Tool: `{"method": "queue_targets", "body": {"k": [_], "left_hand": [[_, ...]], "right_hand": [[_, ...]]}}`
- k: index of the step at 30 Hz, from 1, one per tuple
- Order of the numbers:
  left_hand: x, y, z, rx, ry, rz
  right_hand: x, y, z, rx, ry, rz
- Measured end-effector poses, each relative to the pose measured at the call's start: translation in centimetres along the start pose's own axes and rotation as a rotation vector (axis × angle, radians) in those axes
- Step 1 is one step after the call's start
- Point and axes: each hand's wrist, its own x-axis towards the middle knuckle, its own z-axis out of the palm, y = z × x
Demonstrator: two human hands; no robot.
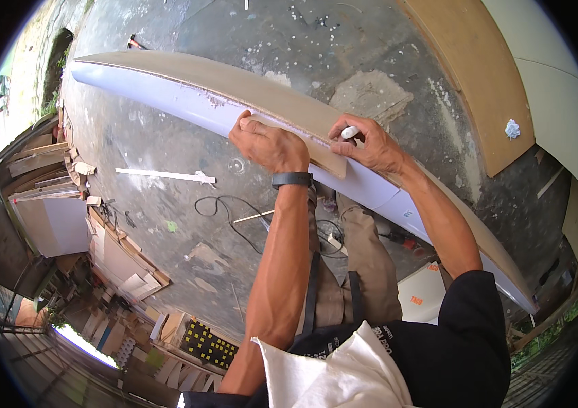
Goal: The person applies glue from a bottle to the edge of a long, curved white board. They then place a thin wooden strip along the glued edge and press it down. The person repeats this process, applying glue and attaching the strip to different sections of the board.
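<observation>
A long, pointed panel [166, 92] with a pale lilac face and a tan side [248, 85] stretches diagonally in front of me, from far left to near right. A rough, flaky line runs along the edge between the two surfaces. My left hand [268, 146] is closed on a flat, cream-coloured piece [329, 162] lying against the lilac face. At this edge, my right hand [377, 146] has its thumb and fingers closed round a white, round-ended object [349, 132], whose lower part is hidden. The right fingers are close to the cream piece's right end.
On the concrete floor lie a white strip [163, 175], a black cable [224, 200] and a hammer-like tool [136, 43]. A brown sheet [479, 75] rests at the far right. Stacked boards [51, 217] and offcuts crowd the left. A red-and-black tool [404, 241] lies beneath the panel.
</observation>
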Motion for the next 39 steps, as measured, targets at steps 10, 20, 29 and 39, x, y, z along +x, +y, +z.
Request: {"method": "queue_targets", "body": {"k": [10,20,29,39], "left_hand": [[-0.2,0.2,0.1,-0.024,0.017,0.007],[-0.2,-0.1,0.3,-0.045,0.017,0.015],[0.0,-0.3,0.2,-0.006,0.024,0.029],[-0.1,-0.2,0.2,0.004,0.027,0.030]], "right_hand": [[1.8,-1.3,1.1,-0.053,0.021,-0.024],[5.9,-1.7,2.2,-0.074,0.034,-0.050],[2.1,0.1,-0.6,-0.005,-0.109,-0.006],[1.8,0.9,-0.7,0.049,-0.133,-0.097]]}}
